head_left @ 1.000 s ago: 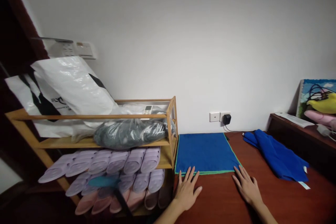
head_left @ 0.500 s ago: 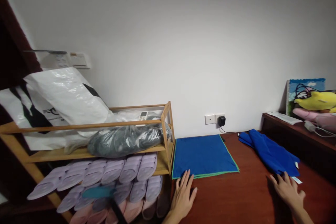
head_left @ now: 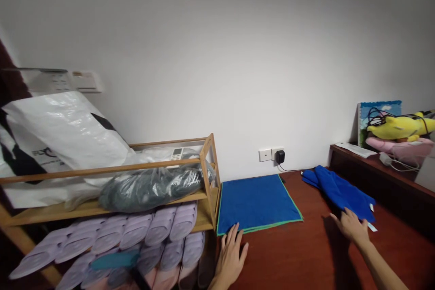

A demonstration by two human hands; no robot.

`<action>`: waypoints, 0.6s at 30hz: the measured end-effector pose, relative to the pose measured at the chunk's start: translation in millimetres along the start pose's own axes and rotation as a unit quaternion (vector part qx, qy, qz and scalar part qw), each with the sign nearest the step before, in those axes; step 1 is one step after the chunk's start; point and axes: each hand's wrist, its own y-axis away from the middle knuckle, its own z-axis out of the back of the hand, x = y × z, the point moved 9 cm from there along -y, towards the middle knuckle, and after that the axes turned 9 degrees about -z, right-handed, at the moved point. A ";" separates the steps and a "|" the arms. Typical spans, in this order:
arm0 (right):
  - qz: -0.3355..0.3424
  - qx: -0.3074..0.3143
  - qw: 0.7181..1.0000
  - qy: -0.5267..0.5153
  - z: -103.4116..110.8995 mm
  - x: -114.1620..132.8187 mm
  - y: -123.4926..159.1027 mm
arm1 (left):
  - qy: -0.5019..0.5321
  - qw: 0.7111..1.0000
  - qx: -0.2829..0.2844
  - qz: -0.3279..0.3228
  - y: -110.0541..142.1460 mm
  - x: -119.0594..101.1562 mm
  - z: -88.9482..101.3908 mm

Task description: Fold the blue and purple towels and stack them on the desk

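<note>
A plain white wall (head_left: 238, 54) backs a dark red-brown wooden table (head_left: 299, 253), with a bamboo rack (head_left: 204, 176) of lilac slippers (head_left: 159, 226) standing against the table's left edge. The folded blue towel (head_left: 256, 201), edged in green, lies flat at the table's back left, near the wall socket (head_left: 270, 154). The left hand (head_left: 231, 258) rests palm down with fingers spread, its fingertips touching the towel's front left corner, much as it did a second ago. The right hand (head_left: 351, 226) has left the towel's front right corner, where it lay a second ago, and has travelled across to the crumpled blue cloth (head_left: 340, 192) at the right; its fingers are loosely apart, their tips at the cloth's near edge beside a white label (head_left: 371, 226), not clamped on anything. The view has also swung rightward, so the raised side shelf (head_left: 380, 176) with its yellow plush toy (head_left: 401, 127) shows more fully than before.
</note>
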 end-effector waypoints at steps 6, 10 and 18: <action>0.169 -0.119 0.978 0.036 50.6 42.8 113.1 | 0.001 1.000 -0.020 -0.009 -0.5 -2.8 4.9; 0.219 0.004 0.974 -0.057 28.4 50.7 182.6 | 0.001 0.999 -0.040 -0.026 -2.0 -7.9 13.4; 0.015 0.035 0.987 -0.156 -21.4 2.9 170.9 | 0.025 0.995 -0.042 -0.087 18.3 -59.8 36.0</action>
